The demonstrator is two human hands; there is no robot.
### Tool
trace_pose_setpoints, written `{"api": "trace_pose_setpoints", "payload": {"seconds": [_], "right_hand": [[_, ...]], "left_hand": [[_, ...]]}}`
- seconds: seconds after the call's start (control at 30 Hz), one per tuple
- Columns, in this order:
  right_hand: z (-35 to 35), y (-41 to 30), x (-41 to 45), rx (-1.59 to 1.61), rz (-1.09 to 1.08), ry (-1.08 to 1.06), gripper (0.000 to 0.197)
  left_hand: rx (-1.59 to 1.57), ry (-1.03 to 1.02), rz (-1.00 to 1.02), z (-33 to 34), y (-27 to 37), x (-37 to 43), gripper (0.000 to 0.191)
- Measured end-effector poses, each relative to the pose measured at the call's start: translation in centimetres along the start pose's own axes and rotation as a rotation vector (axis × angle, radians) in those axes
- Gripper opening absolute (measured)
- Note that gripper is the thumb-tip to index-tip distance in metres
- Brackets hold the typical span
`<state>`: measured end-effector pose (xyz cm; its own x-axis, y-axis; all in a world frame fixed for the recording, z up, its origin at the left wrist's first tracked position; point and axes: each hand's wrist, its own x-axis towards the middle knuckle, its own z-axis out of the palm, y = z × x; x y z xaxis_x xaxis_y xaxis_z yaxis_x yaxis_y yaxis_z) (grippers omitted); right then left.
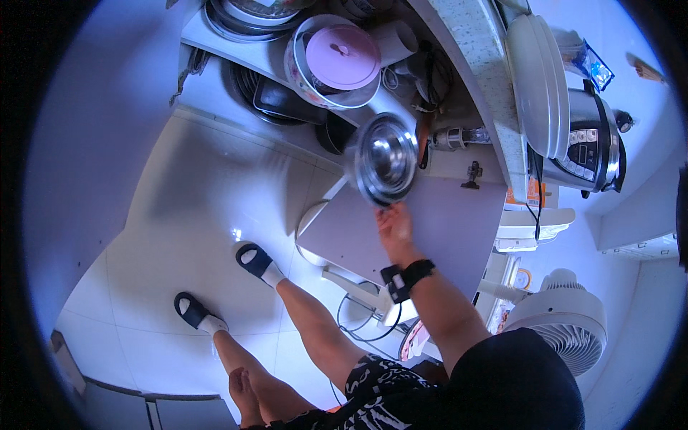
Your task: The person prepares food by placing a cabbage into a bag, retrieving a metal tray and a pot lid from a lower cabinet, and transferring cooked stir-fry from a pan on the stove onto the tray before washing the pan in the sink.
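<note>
My right hand, below a wrist with a black strap, grips the rim of a shiny steel bowl. The bowl looks nested with at least one other and is blurred. It is held in front of an open cabinet, by the lower shelf and above the inner face of a swung-out cabinet door. My left hand hangs low beside my left leg, with nothing visible in it. A floral bowl holding a container with a pink lid sits on the shelf beyond the steel bowl.
Dark pans lie on the cabinet's lower level; stacked plates stand higher. A hand blender and a hinge are near the door. The countertop carries white plates and an electric cooker. A fan stands at right.
</note>
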<state>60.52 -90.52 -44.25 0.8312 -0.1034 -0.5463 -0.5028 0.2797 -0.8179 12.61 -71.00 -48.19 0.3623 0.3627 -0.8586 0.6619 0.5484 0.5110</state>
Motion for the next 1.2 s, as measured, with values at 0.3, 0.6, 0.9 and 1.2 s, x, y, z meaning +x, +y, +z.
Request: {"api": "trace_pose_setpoints", "payload": {"seconds": [0.3,0.6,0.9,1.2], "right_hand": [[2.3,-7.9,10.3,-0.064,-0.078,0.091,0.022],[2.7,-6.1,12.3,-0.086,-0.223,0.207,0.036],[8.4,6.3,15.2,-0.335,0.319,-0.128,0.041],[17.0,14.6,26.3,-0.238,0.35,-0.283,0.051]], "left_hand": [[0.072,0.13,0.027,0.6,-3.2,-0.2,0.011],[0.137,0.206,0.022,2.2,-2.7,-0.5,0.009],[0.053,0.157,-0.07,2.8,-2.0,-1.0,0.011],[-0.023,0.156,-0.127,2.9,-2.3,-1.2,0.014]]}}
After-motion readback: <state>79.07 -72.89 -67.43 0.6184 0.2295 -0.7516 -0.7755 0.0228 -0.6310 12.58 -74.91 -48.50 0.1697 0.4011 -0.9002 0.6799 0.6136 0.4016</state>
